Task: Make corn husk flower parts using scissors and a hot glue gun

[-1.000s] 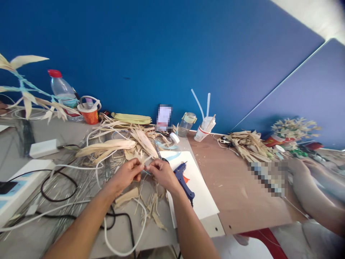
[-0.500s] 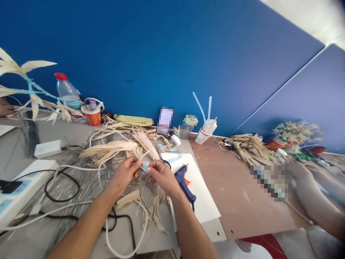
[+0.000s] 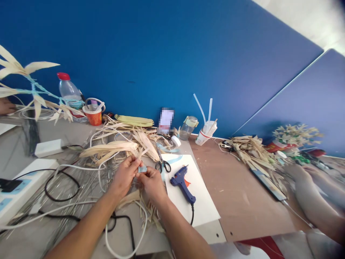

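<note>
Pinched in my left hand (image 3: 124,177) is a small pale corn husk flower (image 3: 140,154), its narrow petals rising above the fingertips. My right hand (image 3: 153,184) grips a short light-blue strip (image 3: 142,169) close against the flower's base, and the two hands nearly touch. The fingers hide the stem and part of the strip. Black-handled scissors (image 3: 163,166) lie just beyond my right hand. A blue glue gun (image 3: 184,184) rests on white paper (image 3: 201,205) to the right. Dried corn husks (image 3: 110,149) are heaped behind my hands.
White and black cables loop around a power strip (image 3: 25,187) on the left. Behind stand a bottle (image 3: 68,91), a red cup (image 3: 93,118), a jar (image 3: 188,127) and a cup with straws (image 3: 202,137). Another person's arms (image 3: 309,190) are at the right, near a phone (image 3: 266,183).
My right hand has moved left and slightly down, closer to my left hand, drawing the blue strip to the flower's base. The scissors' handles and the glue gun's back are now uncovered.
</note>
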`<state>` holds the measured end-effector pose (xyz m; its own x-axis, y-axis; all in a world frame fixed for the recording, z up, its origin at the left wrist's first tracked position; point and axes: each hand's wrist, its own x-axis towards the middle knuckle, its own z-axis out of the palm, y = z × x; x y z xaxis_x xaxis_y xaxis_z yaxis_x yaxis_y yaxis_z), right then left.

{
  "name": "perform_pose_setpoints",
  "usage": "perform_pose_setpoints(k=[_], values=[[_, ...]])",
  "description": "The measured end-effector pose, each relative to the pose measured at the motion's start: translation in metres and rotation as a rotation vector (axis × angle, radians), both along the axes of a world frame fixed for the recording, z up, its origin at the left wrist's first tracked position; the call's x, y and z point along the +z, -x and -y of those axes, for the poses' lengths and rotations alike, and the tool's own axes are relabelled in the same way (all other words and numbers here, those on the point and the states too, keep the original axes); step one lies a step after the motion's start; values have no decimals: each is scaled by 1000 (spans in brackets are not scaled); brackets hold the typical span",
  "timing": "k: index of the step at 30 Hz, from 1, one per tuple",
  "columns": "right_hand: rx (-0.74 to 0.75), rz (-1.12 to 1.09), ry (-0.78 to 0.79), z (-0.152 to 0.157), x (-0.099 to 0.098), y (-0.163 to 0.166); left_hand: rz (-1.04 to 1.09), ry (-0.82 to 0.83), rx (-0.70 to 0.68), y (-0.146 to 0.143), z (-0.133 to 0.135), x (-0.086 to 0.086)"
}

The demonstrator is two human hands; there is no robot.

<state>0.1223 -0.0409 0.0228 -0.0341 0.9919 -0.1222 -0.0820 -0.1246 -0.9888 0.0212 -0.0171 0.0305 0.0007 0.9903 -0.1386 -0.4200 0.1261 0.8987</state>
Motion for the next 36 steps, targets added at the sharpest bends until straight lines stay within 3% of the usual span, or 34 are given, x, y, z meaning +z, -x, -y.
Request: perform_pose_setpoints(k=[5,15,21,28,36], values=[[4,-197,49,-2,-4,6,198,67,-7,-3,0,0],[-11,-152,22,-5,-2,-7,417,175,-156,9,-4,-7],[-43,-69,-24,-6,-3,-8,432,169,-153,9,-3,-5],[-32,-143,-20,-5,1,-11,421,154,-255,13,-2,1],[-8,-74,9,-4,0,-10,363,202,-138,12,-4,1]])
